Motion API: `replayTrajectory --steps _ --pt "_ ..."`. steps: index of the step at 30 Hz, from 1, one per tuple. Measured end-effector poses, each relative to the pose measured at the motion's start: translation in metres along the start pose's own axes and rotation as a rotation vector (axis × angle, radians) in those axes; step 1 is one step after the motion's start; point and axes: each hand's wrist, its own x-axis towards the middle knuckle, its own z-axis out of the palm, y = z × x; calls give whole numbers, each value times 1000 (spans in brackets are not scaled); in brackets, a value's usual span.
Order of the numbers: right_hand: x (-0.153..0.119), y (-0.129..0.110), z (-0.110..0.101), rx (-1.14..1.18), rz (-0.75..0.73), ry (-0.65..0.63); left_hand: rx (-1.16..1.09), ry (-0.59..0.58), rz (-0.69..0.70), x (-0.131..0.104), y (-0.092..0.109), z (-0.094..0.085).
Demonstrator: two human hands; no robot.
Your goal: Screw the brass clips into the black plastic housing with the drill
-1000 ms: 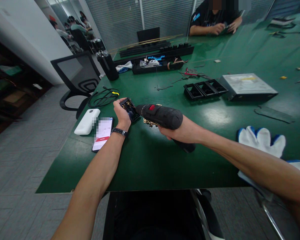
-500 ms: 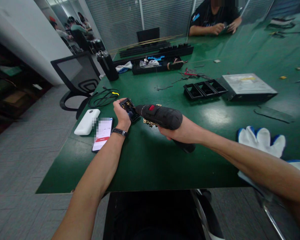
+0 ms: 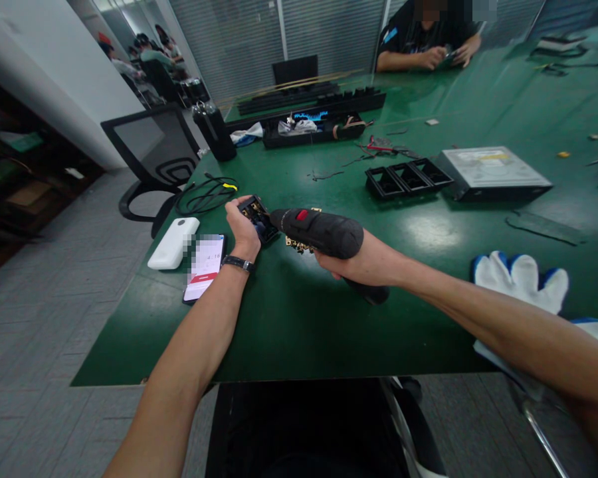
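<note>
My left hand [image 3: 244,229] grips a small black frame with brass-coloured parts [image 3: 257,214], tilted above the green table [image 3: 299,325]. A black cordless drill [image 3: 319,229] with a red switch is held in my right hand [image 3: 353,262]. The drill's nose points left and meets the frame's right side; the bit's tip cannot be made out. Several brass-coloured pieces [image 3: 299,245] show just under the drill, partly hidden by it. Near my left wrist lie a phone [image 3: 206,265] with a lit screen and a white rounded device [image 3: 174,243].
Right of the drill stand a black three-bay frame [image 3: 408,179] and a flat metal box [image 3: 498,174]. White-and-blue gloves [image 3: 523,285] lie beneath my right forearm. A coiled black cable [image 3: 206,196] and a black bottle [image 3: 214,131] are at the left. Across the table sits another person [image 3: 428,40].
Both hands, the drill and the black frame stay in the same place. Only the phone's screen display looks slightly different.
</note>
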Motion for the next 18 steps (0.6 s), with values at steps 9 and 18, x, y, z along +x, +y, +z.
replayTrajectory --steps 9,18 --pt "0 -1 0 13 4 -7 9 -6 20 0 -2 -1" --pt "-1 1 0 -7 -16 11 10 1 4 1 -1 -1"
